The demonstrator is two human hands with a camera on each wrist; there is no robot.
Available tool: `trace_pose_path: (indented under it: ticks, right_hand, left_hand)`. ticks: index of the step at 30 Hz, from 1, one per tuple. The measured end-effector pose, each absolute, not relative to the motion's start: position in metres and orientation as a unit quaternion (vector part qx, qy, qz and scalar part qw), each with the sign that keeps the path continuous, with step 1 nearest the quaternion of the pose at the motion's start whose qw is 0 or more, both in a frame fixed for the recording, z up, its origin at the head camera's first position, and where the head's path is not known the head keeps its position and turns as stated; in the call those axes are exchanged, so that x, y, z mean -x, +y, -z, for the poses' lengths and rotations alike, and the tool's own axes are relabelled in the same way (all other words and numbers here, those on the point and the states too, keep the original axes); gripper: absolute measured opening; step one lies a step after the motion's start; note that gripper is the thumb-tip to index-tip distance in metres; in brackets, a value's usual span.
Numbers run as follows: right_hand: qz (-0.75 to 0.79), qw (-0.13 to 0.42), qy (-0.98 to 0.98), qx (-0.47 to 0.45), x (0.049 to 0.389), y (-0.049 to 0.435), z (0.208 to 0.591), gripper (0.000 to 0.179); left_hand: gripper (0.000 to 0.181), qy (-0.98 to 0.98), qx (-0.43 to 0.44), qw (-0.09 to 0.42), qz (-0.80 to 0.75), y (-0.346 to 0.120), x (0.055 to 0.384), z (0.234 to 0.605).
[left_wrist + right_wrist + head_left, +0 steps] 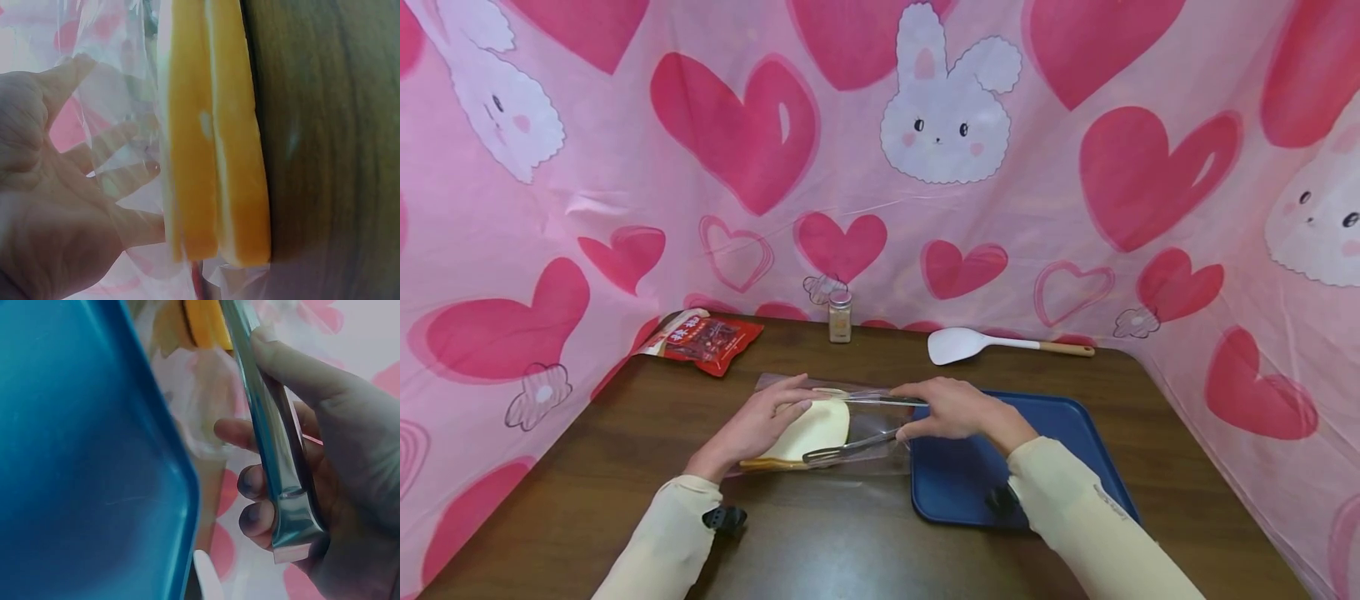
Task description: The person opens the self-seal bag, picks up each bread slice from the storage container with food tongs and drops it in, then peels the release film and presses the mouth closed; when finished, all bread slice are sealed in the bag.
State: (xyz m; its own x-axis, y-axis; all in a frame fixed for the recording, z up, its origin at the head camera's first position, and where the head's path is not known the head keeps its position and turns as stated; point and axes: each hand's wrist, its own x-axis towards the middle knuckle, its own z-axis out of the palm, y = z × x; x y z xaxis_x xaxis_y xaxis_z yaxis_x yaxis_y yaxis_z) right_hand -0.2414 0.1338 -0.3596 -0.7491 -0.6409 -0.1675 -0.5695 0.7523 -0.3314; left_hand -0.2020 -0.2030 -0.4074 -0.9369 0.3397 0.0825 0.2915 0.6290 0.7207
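Observation:
Two stacked bread slices (pixel 811 433) with yellow-brown edges lie in a clear plastic bag (pixel 880 421) on the table. My left hand (pixel 758 425) is at the bag's left side, fingers extended over the top slice; in the left wrist view, its spread fingers show through the film beside the bread edges (pixel 194 137). In my right hand (pixel 951 407) I grip metal tongs (pixel 842 450), thumb on one arm and fingers on the other. The tongs are spread, reaching left into the bag, one tip near the front of the bread and the other along its far side.
A blue tray (pixel 1022 504) lies under and beside my right forearm. Along the back stand a red food packet (pixel 707 337), a small seasoning jar (pixel 840 318) and a white spatula with a wooden handle (pixel 958 344). Pink heart-patterned cloth (pixel 857 200) walls the wooden table (pixel 850 542).

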Motion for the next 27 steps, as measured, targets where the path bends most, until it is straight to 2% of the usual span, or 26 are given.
trace_pose_path:
  ticks: [6,13,20,27]
  right_hand:
    - [0.162,0.156,0.928,0.296,0.239,0.138,0.369,0.076]
    - [0.181,0.134,0.930,0.292,0.233,0.155,0.367,0.075]
    - [0.185,0.123,0.938,0.265,0.220,0.195,0.365,0.076]
    - [0.185,0.100,0.951,0.226,0.198,0.247,0.364,0.076]
  left_hand:
    - [0.034,0.904,-0.175,0.035,-0.388,-0.202,0.202,0.407]
    - [0.034,0.906,-0.172,0.043,-0.384,-0.202,0.202,0.407]
    - [0.035,0.910,-0.149,0.060,-0.382,-0.200,0.201,0.407]
    - [0.034,0.917,-0.154,0.055,-0.363,-0.197,0.201,0.408]
